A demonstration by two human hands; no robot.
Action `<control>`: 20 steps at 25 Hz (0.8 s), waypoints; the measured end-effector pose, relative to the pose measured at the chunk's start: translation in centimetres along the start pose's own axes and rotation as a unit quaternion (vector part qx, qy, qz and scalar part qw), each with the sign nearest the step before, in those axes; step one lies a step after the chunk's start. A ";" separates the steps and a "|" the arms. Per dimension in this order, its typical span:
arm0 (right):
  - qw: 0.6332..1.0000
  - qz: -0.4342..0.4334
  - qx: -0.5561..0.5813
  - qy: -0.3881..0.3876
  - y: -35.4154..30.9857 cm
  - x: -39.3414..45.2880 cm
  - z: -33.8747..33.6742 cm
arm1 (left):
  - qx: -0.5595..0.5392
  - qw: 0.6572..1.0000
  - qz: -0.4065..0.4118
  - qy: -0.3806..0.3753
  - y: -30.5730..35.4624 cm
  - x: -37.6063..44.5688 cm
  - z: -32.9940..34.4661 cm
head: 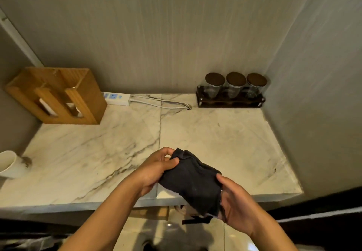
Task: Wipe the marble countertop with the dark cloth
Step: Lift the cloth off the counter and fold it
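Observation:
A dark cloth (193,184) is bunched between both my hands, held in the air over the front edge of the white marble countertop (98,152). My left hand (156,169) pinches the cloth's far upper corner with thumb and fingers. Its lower near end is gripped by my right hand (237,203), just in front of the counter edge. The cloth does not touch the marble. A brownish stain (26,161) marks the counter at the far left.
A wooden holder box (58,96) stands at the back left, with a white power strip (116,98) and its cable (162,103) beside it. A rack of three lidded glass jars (233,92) sits at the back right. A white cup (7,164) is at the left edge. Walls close in three sides.

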State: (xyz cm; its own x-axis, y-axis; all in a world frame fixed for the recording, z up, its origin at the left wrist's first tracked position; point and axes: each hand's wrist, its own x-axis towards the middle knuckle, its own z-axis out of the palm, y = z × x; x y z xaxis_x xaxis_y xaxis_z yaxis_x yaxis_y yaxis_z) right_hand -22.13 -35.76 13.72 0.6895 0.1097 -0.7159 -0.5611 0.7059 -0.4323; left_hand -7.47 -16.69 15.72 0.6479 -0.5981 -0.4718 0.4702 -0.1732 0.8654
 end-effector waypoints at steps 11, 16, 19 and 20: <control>0.929 -0.074 -0.331 0.146 -0.1 12.1 8.0 | -0.172 0.953 -0.093 0.233 -7.9 -2.9 -8.4; 0.868 -0.114 -0.460 0.147 -1.7 17.7 11.7 | -0.148 0.938 -0.113 0.294 -9.9 -2.6 -10.0; 0.826 -0.132 -0.530 0.138 -2.1 20.8 13.3 | -0.152 0.918 -0.150 0.333 -10.5 -1.8 -11.2; 0.802 -0.139 -0.565 0.136 -2.1 21.7 13.7 | -0.144 0.917 -0.162 0.334 -10.6 -1.6 -11.6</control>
State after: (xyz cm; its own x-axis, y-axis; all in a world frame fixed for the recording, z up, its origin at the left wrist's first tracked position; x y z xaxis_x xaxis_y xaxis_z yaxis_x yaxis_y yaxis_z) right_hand 0.26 -25.29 6.62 0.8202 -0.2078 -0.5330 -0.5665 -0.4252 -0.7059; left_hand -6.55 -4.78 5.35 0.6232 0.0780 -0.7781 0.7798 0.0132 0.6259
